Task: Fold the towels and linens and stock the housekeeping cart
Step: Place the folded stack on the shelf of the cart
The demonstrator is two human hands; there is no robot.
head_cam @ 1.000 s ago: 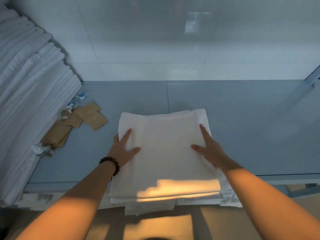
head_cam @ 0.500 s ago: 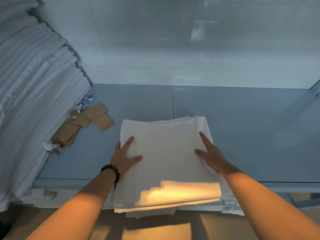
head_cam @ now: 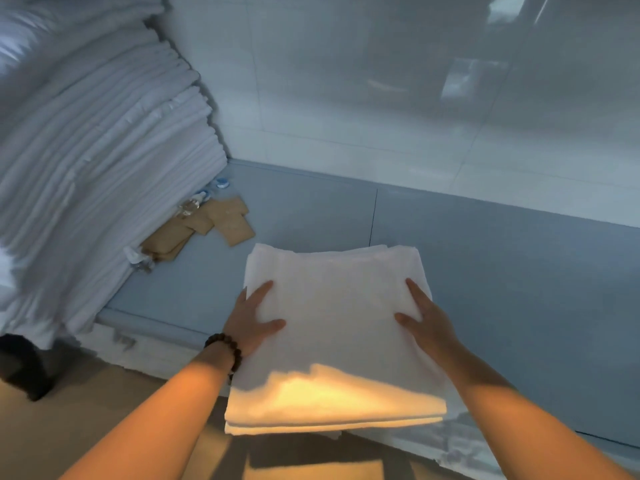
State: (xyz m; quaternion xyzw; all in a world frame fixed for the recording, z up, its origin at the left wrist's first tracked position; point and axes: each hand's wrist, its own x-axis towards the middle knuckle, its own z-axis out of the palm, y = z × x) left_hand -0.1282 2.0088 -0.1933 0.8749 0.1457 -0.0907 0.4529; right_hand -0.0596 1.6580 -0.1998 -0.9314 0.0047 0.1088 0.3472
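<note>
The left hand (head_cam: 252, 318) and right hand (head_cam: 426, 318) lay well apart, flat on top of a folded stack of white linen (head_cam: 334, 306), thumbs and forefingers straight and spread; the outer fingers sat at the stack's side edges and were hard to make out. A dark bead bracelet (head_cam: 225, 345) circled the left wrist. The linen rested on the grey-blue desk (head_cam: 502, 289), its near edge overhanging the front and lit by warm light. To the left, against a tall pile of folded white towels (head_cam: 104, 161) cut off by the frame, lay brown paper packets (head_cam: 227, 220) and small blurred bottles (head_cam: 221, 182); a tiled wall (head_cam: 381, 98) stood behind.
</note>
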